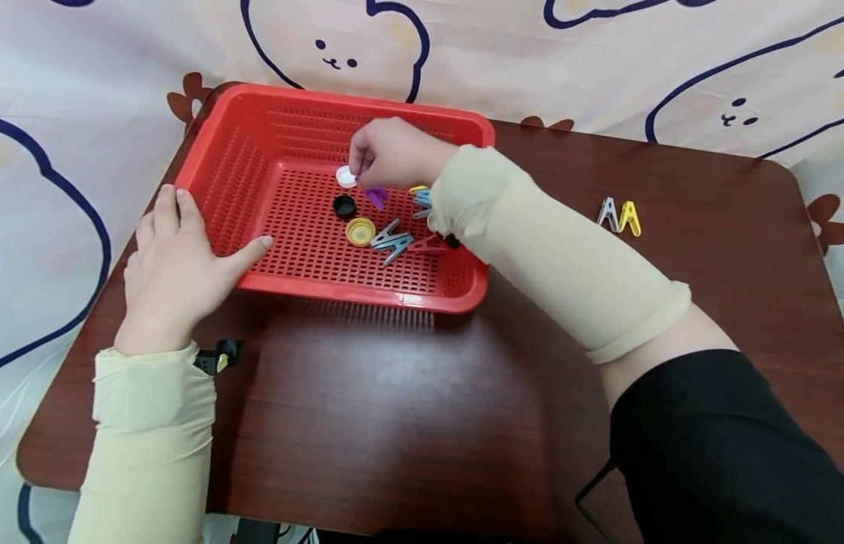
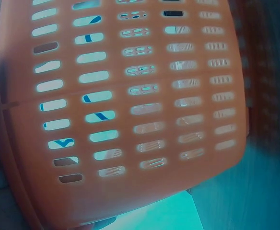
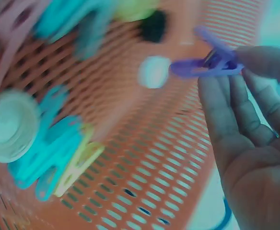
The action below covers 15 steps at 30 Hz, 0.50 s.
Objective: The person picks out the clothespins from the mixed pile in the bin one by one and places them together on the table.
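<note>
My right hand (image 1: 394,155) is over the red basket (image 1: 353,292). Its thumb and fingers pinch a purple clothespin (image 3: 212,67), clearest in the right wrist view. My left hand (image 1: 173,264) rests on the basket's left end, fingers straight and thumb spread over the near rim. Inside the basket, near the right hand, lie a white cap (image 1: 346,177), a black cap (image 1: 344,205) and a yellow cap (image 1: 360,232). Blue-grey clothespins (image 1: 393,243) and a red clothespin (image 1: 428,245) lie towards the right end. My right forearm partly hides that end.
A grey clothespin (image 1: 608,214) and a yellow clothespin (image 1: 629,218) stand on the brown table (image 1: 394,423), right of the basket. Behind the table hangs a patterned cloth (image 1: 598,68). More blue clothespins (image 3: 46,143) and a round pale cap (image 3: 11,125) show in the right wrist view.
</note>
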### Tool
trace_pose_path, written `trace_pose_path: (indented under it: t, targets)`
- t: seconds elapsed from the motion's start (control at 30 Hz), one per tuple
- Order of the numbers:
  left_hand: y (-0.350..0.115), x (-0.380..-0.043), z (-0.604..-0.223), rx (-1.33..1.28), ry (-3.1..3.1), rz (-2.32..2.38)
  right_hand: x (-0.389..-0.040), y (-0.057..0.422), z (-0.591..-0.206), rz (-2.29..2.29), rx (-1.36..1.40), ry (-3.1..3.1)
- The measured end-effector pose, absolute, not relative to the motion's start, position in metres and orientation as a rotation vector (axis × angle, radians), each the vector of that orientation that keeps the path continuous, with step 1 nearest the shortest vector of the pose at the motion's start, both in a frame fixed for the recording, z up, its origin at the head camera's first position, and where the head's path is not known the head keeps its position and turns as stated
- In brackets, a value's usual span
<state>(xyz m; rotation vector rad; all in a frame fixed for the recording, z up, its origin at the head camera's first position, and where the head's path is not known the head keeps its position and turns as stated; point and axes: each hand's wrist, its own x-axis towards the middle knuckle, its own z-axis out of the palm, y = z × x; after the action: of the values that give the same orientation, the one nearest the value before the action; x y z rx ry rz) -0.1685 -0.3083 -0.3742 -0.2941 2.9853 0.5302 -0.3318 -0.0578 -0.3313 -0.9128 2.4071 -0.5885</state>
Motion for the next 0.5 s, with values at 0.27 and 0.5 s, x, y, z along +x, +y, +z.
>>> trace_pose_path:
  t: [0.27, 0.5]
  targets:
    - [-0.308, -0.176, -0.374, -0.259, 2.989, 0.519, -0.320, 0.006, -0.297, -1.362, -0.684, 2.131]
    - [-0.312, -0.177, -0.371, -0.262, 2.983, 0.515, -0.313, 0.076, -0.288, -1.660, -0.500, 2.125]
